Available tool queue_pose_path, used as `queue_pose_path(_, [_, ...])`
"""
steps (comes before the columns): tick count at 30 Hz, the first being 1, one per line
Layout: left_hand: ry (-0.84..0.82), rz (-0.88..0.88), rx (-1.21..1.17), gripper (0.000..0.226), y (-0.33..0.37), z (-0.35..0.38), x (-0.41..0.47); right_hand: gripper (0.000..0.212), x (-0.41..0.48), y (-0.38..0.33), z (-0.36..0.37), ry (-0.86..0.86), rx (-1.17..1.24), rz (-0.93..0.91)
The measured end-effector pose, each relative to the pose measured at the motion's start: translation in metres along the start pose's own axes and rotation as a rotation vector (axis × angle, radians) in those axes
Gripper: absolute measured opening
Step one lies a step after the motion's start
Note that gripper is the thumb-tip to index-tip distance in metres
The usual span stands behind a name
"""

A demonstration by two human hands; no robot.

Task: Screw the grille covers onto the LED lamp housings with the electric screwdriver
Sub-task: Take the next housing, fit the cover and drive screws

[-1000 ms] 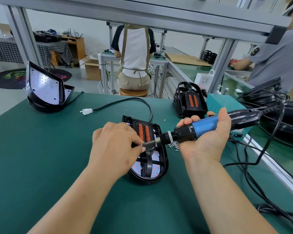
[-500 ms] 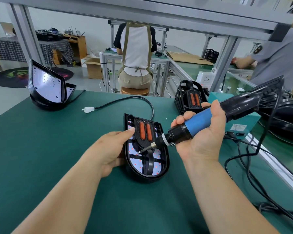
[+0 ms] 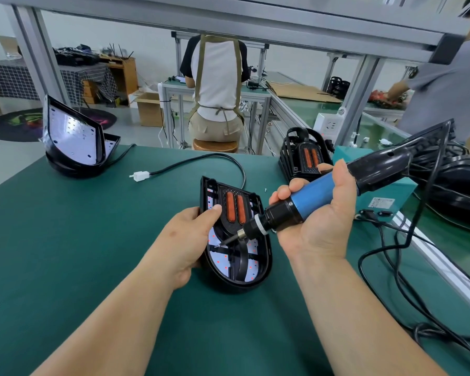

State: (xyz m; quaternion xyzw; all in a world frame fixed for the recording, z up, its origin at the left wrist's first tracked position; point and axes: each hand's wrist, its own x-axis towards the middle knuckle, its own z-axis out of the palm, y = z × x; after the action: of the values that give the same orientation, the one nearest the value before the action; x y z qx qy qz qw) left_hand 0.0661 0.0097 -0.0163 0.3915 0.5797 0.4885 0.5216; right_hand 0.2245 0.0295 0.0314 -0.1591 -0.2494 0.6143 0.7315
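Note:
A black LED lamp housing (image 3: 258, 278) lies flat on the green mat (image 3: 65, 253), its white LED board showing through a black grille cover (image 3: 235, 210) with two orange bars. My left hand (image 3: 187, 240) grips the housing's left edge, thumb resting on the cover. My right hand (image 3: 318, 213) holds the blue and black electric screwdriver (image 3: 310, 198), tilted down to the left. Its bit tip touches a screw point on the left side of the grille.
An open lamp housing (image 3: 71, 137) stands at the back left. A finished lamp (image 3: 304, 158) sits at the back right beside a teal box (image 3: 383, 202). A cable with a white connector (image 3: 139, 175) runs from the housing. Black cords (image 3: 391, 267) trail on the right. Two people work behind.
My left hand came off the bit tip and moved to the housing's left edge. The screwdriver tilted steeper and its bit dropped onto the grille cover.

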Motion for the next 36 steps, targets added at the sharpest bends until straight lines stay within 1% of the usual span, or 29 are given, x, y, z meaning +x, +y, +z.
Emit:
queue_pose_path(5, [0.017,0.055,0.018,0.037,0.004,0.002,-0.005,0.021,0.0,-0.003,0.002,-0.004,0.007,-0.002])
queue_pose_path(9, [0.034,0.082,0.039,0.053,0.006,0.004,-0.008,0.02,-0.001,-0.005,0.003,-0.018,0.004,-0.014])
queue_pose_path(12, [0.038,0.074,0.051,0.071,0.007,0.005,-0.009,0.021,-0.002,-0.006,0.005,-0.036,-0.006,-0.026])
queue_pose_path(13, [0.038,0.08,0.056,0.071,0.007,0.005,-0.009,0.024,-0.003,-0.006,0.005,-0.038,-0.004,-0.026])
queue_pose_path(17, [0.052,0.097,0.057,0.061,0.006,0.005,-0.007,0.031,-0.004,-0.006,0.007,-0.027,0.009,-0.014])
queue_pose_path(21, [0.095,0.112,0.068,0.058,0.003,0.006,-0.006,0.019,-0.007,-0.006,0.009,-0.032,0.021,0.0])
queue_pose_path(24, [0.145,0.139,0.084,0.054,0.001,0.009,-0.007,0.018,-0.007,-0.005,0.009,-0.046,0.0,-0.007])
queue_pose_path(28, [0.218,0.184,0.088,0.04,0.002,0.013,-0.011,0.018,-0.007,-0.009,0.01,-0.06,-0.011,-0.009])
queue_pose_path(33, [0.252,0.21,0.103,0.043,0.002,0.015,-0.012,0.016,-0.01,-0.01,0.013,-0.117,-0.028,-0.04])
queue_pose_path(36, [0.248,0.225,0.111,0.047,0.002,0.016,-0.012,0.018,-0.012,-0.009,0.016,-0.153,-0.047,-0.053])
